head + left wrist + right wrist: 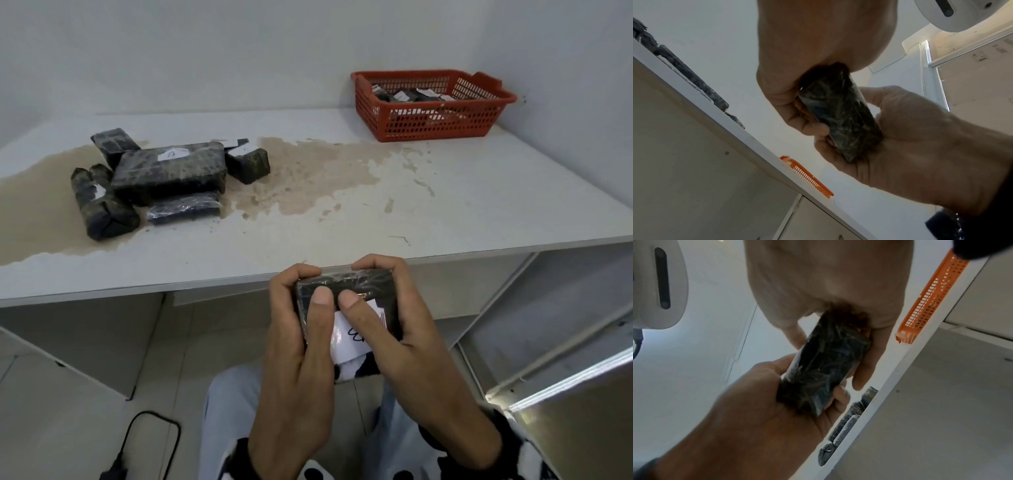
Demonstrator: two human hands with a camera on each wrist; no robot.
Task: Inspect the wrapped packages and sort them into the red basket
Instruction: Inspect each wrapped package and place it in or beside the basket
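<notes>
Wrapped package [346, 291], held below the table [342, 219] edge, gripped at its ends by left hand [294, 342] and right hand [404, 335]; film-slick, apparently firm and light, best grasped across narrow sides.

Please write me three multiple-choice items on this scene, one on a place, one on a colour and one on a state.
1. Where does the basket stand?
A. Far right of the table
B. On the floor
C. Beside the pile of packages

2. What colour is the label on the held package?
A. Yellow
B. White
C. Green

3. How is the held package held?
A. Left hand only
B. Lying on the table
C. In both hands

Key: 1 A, the red basket sits at the far right of the table. 2 B, the label is white. 3 C, the left hand and right hand both grip the held package.
</notes>
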